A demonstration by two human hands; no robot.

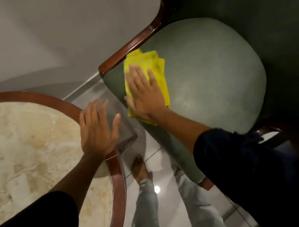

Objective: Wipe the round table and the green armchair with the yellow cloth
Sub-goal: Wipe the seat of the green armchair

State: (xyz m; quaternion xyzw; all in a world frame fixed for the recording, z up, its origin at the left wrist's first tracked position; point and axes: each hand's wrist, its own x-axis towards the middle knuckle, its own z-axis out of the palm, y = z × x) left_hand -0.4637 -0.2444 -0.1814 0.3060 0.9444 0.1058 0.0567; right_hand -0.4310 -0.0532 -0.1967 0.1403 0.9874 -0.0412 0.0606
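The green armchair [214, 75] fills the right side, its pale green seat cushion facing up and its dark wooden arm [135, 42] running along the left. A folded yellow cloth [159, 70] lies on the cushion's left front corner. My right hand [143, 94] presses flat on the cloth, fingers spread. The round table [116, 172], with a cream marble top and brown wooden rim, stands at the lower left. My left hand [96, 128] rests flat on its rim, fingers apart, holding nothing.
A grey wall [48, 35] rises behind the table and chair. Glossy pale floor tiles [159, 188] show in the narrow gap between them, where my bare foot [139, 168] and light trouser legs stand.
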